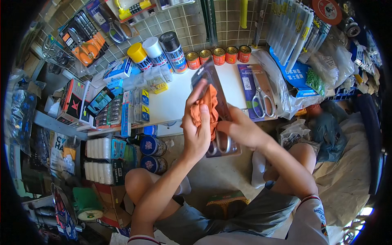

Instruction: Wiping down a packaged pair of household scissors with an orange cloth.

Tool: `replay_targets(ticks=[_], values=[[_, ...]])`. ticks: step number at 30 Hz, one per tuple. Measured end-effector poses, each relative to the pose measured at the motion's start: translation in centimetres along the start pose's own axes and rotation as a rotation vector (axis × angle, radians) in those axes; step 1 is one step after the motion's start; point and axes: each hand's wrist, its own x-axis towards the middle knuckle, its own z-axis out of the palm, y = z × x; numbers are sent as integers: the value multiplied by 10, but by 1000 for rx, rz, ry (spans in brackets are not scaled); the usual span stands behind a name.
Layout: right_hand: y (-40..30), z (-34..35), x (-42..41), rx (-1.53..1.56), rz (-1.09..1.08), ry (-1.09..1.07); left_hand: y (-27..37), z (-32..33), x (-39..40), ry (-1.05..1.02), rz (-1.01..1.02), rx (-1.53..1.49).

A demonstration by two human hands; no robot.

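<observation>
My left hand point(196, 131) presses a crumpled orange cloth point(212, 105) against a blister pack of scissors point(225, 98), its thumb lying over the cloth. The pack is held up at a tilt above the front edge of the white shelf. Metal scissor handles point(226, 145) show through its lower end, while the blades are mostly hidden. On the pack's right edge my right hand point(245, 127) has its fingers closed. A second scissors pack point(257, 92), purple and clear, lies flat on the white shelf point(174, 101) to the right.
Three spray cans point(173, 52) and several small red tins point(219, 56) line the shelf's back. A smartphone point(100, 101) leans on boxes at the left. Hanging tools point(87, 46) cover the wire grid. Below stand blue-lidded tins point(150, 145) and a green scale point(87, 202).
</observation>
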Motion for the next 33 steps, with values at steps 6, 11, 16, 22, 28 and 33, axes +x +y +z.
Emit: replay_targets(ticks=[6, 11, 16, 22, 28, 33], values=[[39, 0, 5, 47, 328, -148, 70, -35, 56, -201, -198, -912], [28, 20, -3, 314, 310, -166, 18, -56, 71, 290, 10, 107], [14, 0, -10, 299, 220, -165, 18, -44, 17, -550, 165, 592], [18, 6, -18, 130, 171, -109, -10, -47, 1, -287, 187, 664], [25, 16, -24, -13, 100, -132, -23, -40, 14, -169, 127, 649], [18, 4, -24, -59, 112, -83, -16, -34, 5, -266, 251, 785]])
